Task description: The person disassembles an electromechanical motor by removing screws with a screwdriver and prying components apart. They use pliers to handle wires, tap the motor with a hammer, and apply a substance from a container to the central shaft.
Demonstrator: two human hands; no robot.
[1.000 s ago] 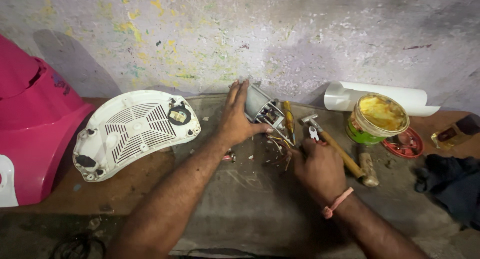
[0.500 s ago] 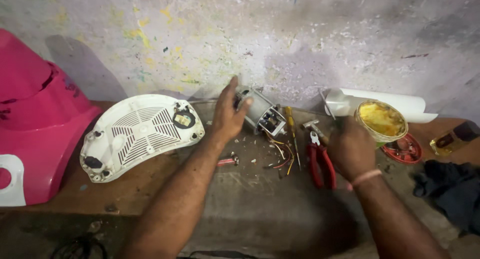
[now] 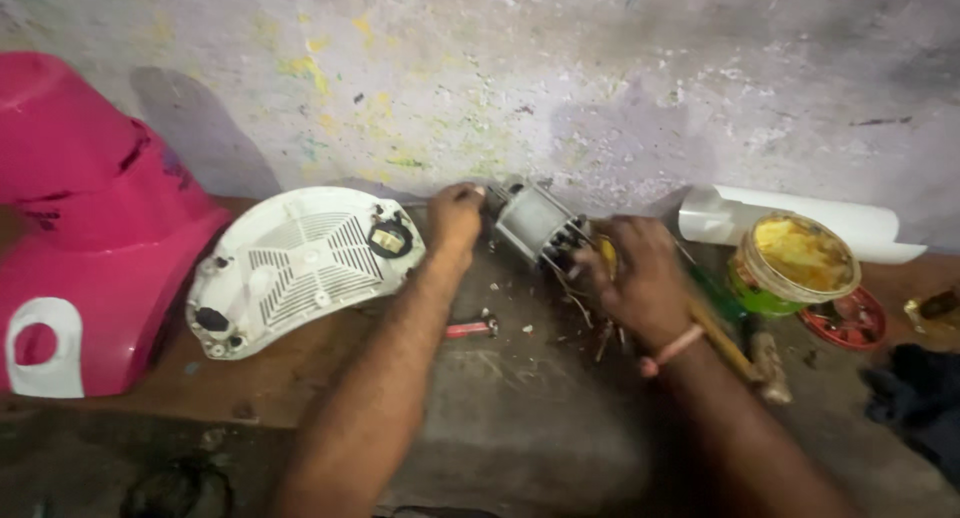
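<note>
Grey metal motor [image 3: 530, 221] under my grips. White slotted cover [image 3: 300, 263], pink housing [image 3: 90, 238], yellow-filled green tin [image 3: 795, 263], red lid [image 3: 845, 321], brown table [image 3: 300, 378].

A pink housing [image 3: 90, 228] stands at the left, just beside a white vented base plate [image 3: 300, 263]. At the right, an open yellow tin [image 3: 795, 263] sits before a white paper roll [image 3: 790, 218], its red lid [image 3: 845, 320] alongside, near a dark cloth [image 3: 915, 398].

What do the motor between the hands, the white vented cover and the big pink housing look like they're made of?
The motor looks like bare grey metal, dull sheen, with wires at one end; left hand and right hand grip its ends. The white cover seems moulded plastic, matte, with slotted vents. The pink housing looks like glossy plastic, smooth and curved.
</note>
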